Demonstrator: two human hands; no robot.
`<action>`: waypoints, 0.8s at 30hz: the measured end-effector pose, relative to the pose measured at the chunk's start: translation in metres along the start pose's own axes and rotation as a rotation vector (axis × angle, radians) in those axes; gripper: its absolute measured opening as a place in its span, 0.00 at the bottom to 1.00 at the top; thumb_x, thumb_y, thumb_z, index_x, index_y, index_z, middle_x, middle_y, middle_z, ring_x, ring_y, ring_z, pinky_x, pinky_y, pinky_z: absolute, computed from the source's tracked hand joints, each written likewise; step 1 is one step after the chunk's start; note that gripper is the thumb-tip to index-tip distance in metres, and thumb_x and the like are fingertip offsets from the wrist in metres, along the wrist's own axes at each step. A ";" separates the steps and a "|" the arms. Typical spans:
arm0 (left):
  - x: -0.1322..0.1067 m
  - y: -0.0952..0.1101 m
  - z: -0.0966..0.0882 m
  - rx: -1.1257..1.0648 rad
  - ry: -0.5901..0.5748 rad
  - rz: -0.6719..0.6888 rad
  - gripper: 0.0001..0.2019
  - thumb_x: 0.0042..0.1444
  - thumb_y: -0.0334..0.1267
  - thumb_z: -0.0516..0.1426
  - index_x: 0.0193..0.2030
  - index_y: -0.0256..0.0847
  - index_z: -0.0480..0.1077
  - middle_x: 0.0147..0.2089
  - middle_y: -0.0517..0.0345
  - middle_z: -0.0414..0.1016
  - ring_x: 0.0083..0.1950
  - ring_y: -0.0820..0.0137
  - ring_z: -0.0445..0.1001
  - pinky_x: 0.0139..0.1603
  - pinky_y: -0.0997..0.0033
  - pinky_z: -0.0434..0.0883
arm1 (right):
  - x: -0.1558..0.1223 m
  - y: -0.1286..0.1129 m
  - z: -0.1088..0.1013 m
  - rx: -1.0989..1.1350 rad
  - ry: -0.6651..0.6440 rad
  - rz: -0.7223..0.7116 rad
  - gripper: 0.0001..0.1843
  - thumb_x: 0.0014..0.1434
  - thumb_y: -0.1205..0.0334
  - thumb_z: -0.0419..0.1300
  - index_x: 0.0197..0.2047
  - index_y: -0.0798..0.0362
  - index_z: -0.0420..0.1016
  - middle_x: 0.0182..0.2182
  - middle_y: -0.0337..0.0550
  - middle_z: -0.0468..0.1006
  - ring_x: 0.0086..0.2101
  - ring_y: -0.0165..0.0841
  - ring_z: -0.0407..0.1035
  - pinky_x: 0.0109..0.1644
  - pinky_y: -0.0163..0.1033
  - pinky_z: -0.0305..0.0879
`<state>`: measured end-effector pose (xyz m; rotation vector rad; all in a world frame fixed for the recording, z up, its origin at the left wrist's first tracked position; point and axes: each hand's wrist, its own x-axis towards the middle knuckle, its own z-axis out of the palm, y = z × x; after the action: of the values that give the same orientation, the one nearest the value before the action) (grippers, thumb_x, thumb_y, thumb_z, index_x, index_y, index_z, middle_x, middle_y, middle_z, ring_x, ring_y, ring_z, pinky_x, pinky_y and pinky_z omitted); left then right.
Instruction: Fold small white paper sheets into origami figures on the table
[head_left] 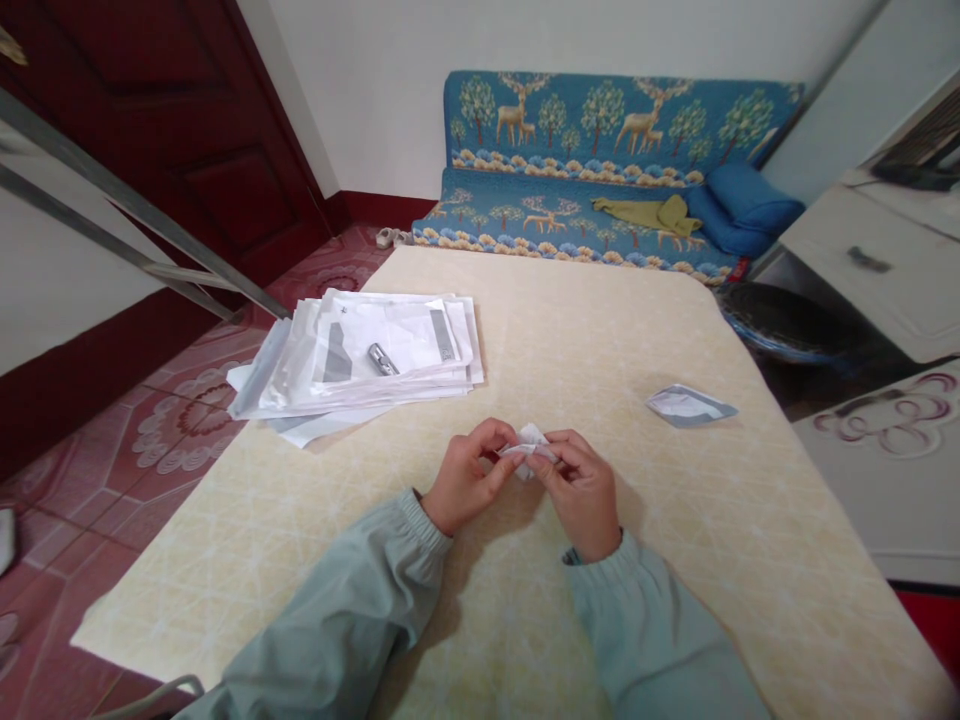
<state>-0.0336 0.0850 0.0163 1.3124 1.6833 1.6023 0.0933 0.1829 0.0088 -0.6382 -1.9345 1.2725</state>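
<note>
Over the middle of the table, a small folded white paper (531, 438) is pinched between both my hands. My left hand (471, 477) grips its left side with thumb and fingers closed. On the right side, my right hand (579, 490) does the same, its thumb pressed on the near fold. Parts of the paper are hidden behind the fingers. To the right lies a folded grey-and-white paper piece (690, 405), pointed at its ends and apart from my hands.
A stack of printed paper sheets (405, 335) lies at the table's left, with a small grey metallic object (382, 359) on top. Beyond the pale patterned table (585, 310) stands a blue sofa (555, 190). A white cabinet (885, 260) is at the right.
</note>
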 end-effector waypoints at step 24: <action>0.003 0.003 -0.001 0.012 0.066 -0.025 0.10 0.54 0.41 0.61 0.33 0.36 0.78 0.31 0.53 0.78 0.31 0.71 0.73 0.31 0.75 0.67 | -0.005 -0.005 0.004 -0.016 0.043 -0.072 0.08 0.57 0.62 0.60 0.27 0.52 0.69 0.30 0.41 0.73 0.33 0.31 0.68 0.35 0.36 0.64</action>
<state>-0.0350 0.0865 0.0201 1.2528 1.7442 1.6399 0.0936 0.1753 0.0105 -0.5941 -1.9169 1.1906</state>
